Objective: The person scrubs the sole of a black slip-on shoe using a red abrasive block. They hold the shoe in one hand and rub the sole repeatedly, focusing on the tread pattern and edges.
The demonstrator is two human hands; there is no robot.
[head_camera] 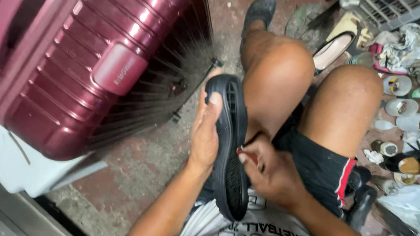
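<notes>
- On the person's lap, a black shoe (230, 145) stands on edge, sole showing.
- Left hand (204, 132) wraps around its side; right hand (266, 171) pinches the rim (with something small and red).
- It looks light, bendy and grippy, so the edges seem best to hold.

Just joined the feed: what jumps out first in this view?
The big glossy maroon suitcase fills the upper left, resting on something white. At centre, the left hand grips a black shoe turned sole-out on the lap, while the right hand works at its edge with a small red-tipped item. A clutter of lids, tins and shoes covers the floor at right.
</notes>
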